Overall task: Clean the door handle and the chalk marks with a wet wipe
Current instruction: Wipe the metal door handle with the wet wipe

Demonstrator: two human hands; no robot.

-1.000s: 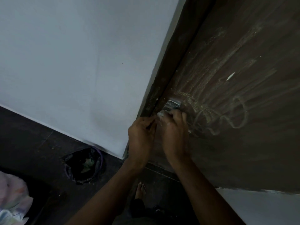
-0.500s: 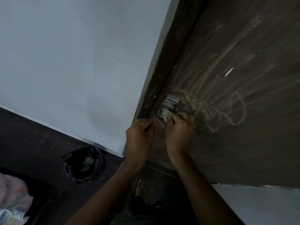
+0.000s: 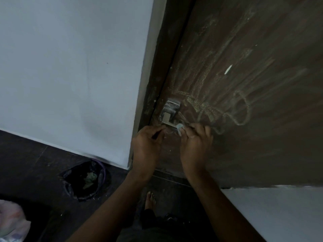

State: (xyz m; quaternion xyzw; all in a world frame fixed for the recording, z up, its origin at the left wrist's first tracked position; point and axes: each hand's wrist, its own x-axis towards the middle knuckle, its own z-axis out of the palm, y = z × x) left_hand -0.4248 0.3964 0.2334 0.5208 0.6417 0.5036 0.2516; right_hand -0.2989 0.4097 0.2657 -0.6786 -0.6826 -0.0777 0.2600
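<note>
Wipe [image 3: 179, 127], small, limp and damp, pinched in right hand [image 3: 194, 144] against metal door handle [image 3: 169, 111] near door's [image 3: 244, 137] left edge. Left hand [image 3: 146, 144] curled just beside; hold unclear. Likely light, floppy, best bunched. Chalk marks [image 3: 227, 109] remain rightward.

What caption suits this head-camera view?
Right hand rubs a crumpled pale wet wipe on the silver metal door handle beside looping chalk marks.

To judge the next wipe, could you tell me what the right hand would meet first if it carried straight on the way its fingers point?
Probably the door handle: the right hand holds the wet wipe just below it.
</note>
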